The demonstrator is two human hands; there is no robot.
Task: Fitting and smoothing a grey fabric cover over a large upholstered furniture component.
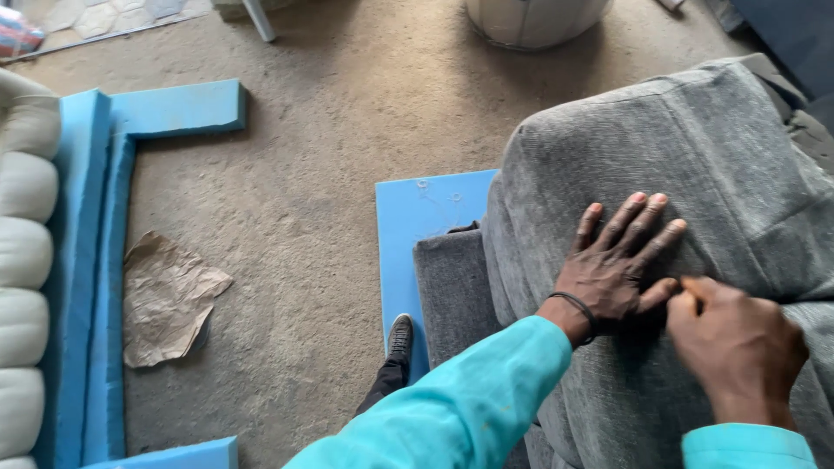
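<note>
My left hand (618, 269) lies flat, fingers spread, on the grey fabric cushion (686, 148) at the right of the frame. My right hand (738, 343), lower right, pinches the fabric beside its thumb. Blue foam (426, 217) lies underneath at centre, crumpled brown paper (165, 300) at lower left

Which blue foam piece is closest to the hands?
The flat blue foam sheet tucked under the grey upholstered cushion, beside the shoe; the other pieces lie far left.
</note>
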